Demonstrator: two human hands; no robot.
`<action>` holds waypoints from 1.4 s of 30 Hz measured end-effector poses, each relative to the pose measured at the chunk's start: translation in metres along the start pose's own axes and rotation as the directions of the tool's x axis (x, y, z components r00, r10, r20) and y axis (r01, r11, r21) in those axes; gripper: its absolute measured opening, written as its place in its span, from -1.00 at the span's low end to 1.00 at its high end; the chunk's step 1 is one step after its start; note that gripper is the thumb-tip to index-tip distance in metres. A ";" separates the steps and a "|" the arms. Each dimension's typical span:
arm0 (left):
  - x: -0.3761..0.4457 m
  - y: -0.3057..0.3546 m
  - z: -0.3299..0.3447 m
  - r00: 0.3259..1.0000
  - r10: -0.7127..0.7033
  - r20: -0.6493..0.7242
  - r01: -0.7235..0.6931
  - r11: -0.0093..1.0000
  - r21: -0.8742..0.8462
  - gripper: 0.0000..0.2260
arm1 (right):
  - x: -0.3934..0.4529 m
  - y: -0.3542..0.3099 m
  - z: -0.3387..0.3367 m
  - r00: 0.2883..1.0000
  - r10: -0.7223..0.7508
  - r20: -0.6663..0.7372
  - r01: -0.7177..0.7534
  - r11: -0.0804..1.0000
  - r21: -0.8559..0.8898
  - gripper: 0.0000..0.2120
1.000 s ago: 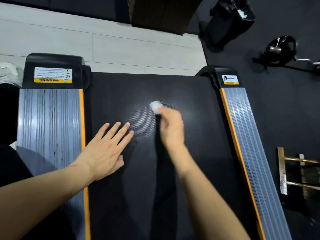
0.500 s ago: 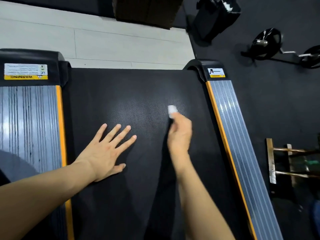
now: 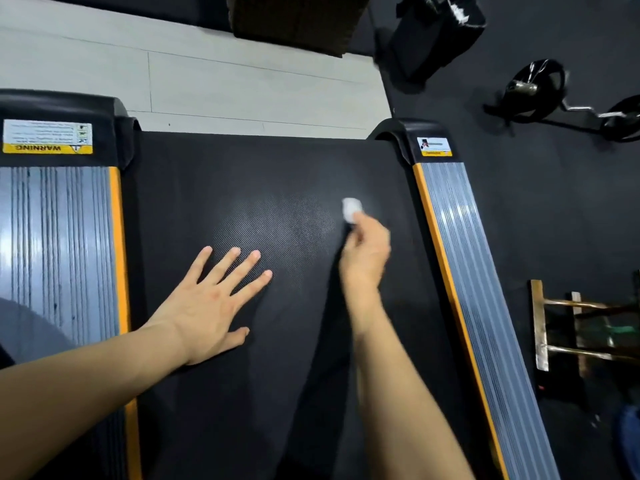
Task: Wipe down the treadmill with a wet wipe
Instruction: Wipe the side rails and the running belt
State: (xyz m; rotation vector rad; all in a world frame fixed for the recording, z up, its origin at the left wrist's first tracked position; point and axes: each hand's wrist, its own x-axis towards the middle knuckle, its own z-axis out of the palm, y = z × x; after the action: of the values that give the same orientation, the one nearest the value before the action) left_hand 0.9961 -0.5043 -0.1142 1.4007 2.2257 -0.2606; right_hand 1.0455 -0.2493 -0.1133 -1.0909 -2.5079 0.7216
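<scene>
Dark rubber flooring (image 3: pixel 554 209) runs under the far right of the room and meets pale floorboards (image 3: pixel 207 84) beyond the end of the treadmill belt (image 3: pixel 277 174), a black, finely dimpled surface that catches a dull sheen near its middle. On that belt the right hand (image 3: pixel 365 252) has its fingers bunched round a small white wet wipe (image 3: pixel 351 208), crumpled into a lump that sticks out past the fingertips and sits on the belt toward its right edge. The left hand (image 3: pixel 207 306) lies flat on the belt nearer the left edge, fingers straight and fanned apart, thumb out to the side. Flanking the belt are two ribbed grey side rails (image 3: pixel 467 254), each edged with an orange strip and capped in black plastic; the left cap carries a yellow warning label (image 3: pixel 46 136). Off the right side of the treadmill a barbell with black plates (image 3: pixel 535 86) lies on the rubber, and a black bin (image 3: pixel 433 32) stands farther back.
</scene>
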 end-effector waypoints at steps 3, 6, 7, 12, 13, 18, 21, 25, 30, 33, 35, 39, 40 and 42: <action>0.002 -0.004 -0.007 1.000 -0.001 -0.006 0.001 1.000 -0.009 -0.29 | -0.035 -0.039 0.038 0.831 -0.526 0.180 0.504 0.850 0.155 -0.72; 0.003 -0.018 -0.006 0.995 0.028 -0.097 -0.031 0.999 -0.022 -0.28 | -0.003 -0.012 0.030 0.790 -0.580 0.199 0.585 0.810 0.037 -0.77; 0.003 -0.025 -0.008 0.994 0.021 -0.108 -0.023 1.000 -0.019 -0.26 | 0.014 -0.002 0.017 0.844 -0.498 0.200 0.517 0.854 -0.060 -0.80; 0.010 -0.055 -0.004 0.993 -0.024 -0.114 0.023 1.000 -0.009 -0.33 | 0.078 0.043 -0.015 0.945 0.209 -0.252 -0.242 0.964 -0.107 -0.80; 0.014 -0.057 -0.005 0.993 -0.016 -0.121 0.016 1.000 0.002 -0.34 | 0.077 0.037 -0.007 0.939 0.241 -0.245 -0.273 0.956 -0.106 -0.77; 0.056 -0.059 -0.015 0.973 -0.110 -0.205 0.106 0.994 -0.029 -0.28 | 0.015 -0.054 0.047 0.916 -0.389 0.099 0.369 0.913 0.175 -0.74; 0.082 -0.054 -0.010 0.958 -0.118 -0.262 0.118 0.993 -0.017 -0.21 | 0.027 -0.039 0.056 0.744 -0.649 0.158 0.651 0.758 0.049 -0.75; 0.088 -0.054 -0.007 0.953 -0.096 -0.289 0.100 0.995 0.000 -0.21 | 0.115 0.024 0.009 0.927 -0.360 0.102 0.373 0.875 -0.307 -0.85; 0.085 -0.056 -0.006 0.957 -0.094 -0.273 0.086 0.995 -0.040 -0.23 | 0.127 0.034 0.024 0.954 0.041 -0.295 -0.069 0.994 -0.084 -0.82; 0.085 -0.056 -0.006 0.954 -0.087 -0.287 0.071 0.995 -0.067 -0.23 | 0.085 -0.027 0.053 0.920 -0.381 -0.096 0.390 0.914 0.110 -0.73; 0.086 -0.059 -0.006 0.956 -0.086 -0.280 0.069 0.995 -0.068 -0.23 | 0.089 -0.038 0.054 0.795 -0.603 0.071 0.595 0.797 0.107 -0.68; 0.086 -0.058 -0.004 0.956 -0.079 -0.281 0.059 0.995 -0.081 -0.24 | 0.171 0.008 0.028 0.942 -0.332 0.055 0.337 0.928 -0.161 -0.73; 0.086 -0.059 -0.003 0.952 -0.078 -0.295 0.056 0.995 -0.085 -0.24 | 0.190 0.020 0.022 0.982 -0.190 0.014 0.188 0.951 -0.247 -0.70; 0.087 -0.059 -0.002 0.948 -0.076 -0.308 0.050 0.995 -0.089 -0.24 | 0.204 0.021 0.024 0.998 0.015 -0.067 -0.036 0.949 -0.314 -0.64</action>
State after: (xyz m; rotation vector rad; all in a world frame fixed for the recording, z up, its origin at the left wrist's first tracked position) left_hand 0.9126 -0.4612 -0.1617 1.4087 2.5069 0.0335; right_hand 0.9122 -0.0920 -0.1281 -1.2292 -2.6170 0.2896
